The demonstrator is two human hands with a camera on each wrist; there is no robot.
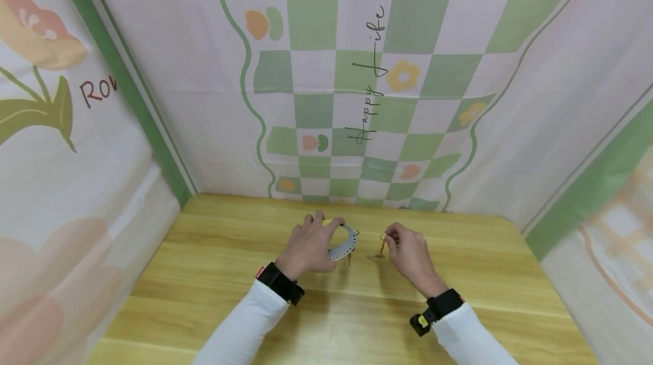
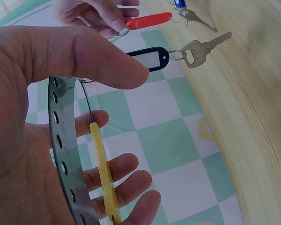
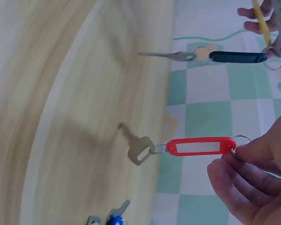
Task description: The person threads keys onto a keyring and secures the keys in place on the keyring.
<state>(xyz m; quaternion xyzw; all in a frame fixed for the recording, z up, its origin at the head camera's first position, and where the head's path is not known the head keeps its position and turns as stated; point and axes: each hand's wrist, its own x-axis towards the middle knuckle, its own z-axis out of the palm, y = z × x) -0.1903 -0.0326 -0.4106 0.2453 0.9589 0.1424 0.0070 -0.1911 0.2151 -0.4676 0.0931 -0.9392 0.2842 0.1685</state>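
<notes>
My left hand grips a grey curved band with a row of holes and a slim yellow bar joined to it by a wire. Below the band hangs a black key tag, its silver key pointing down at the tabletop. Over to the right, my right hand pinches the small metal ring of a red key tag between thumb and fingers. A key dangles from that tag, close over the wood.
The wooden table meets a white and green checked cloth at its back edge. A blue key tag with a key shows at the bottom of the right wrist view, beside another key. Printed cloths hang at both sides.
</notes>
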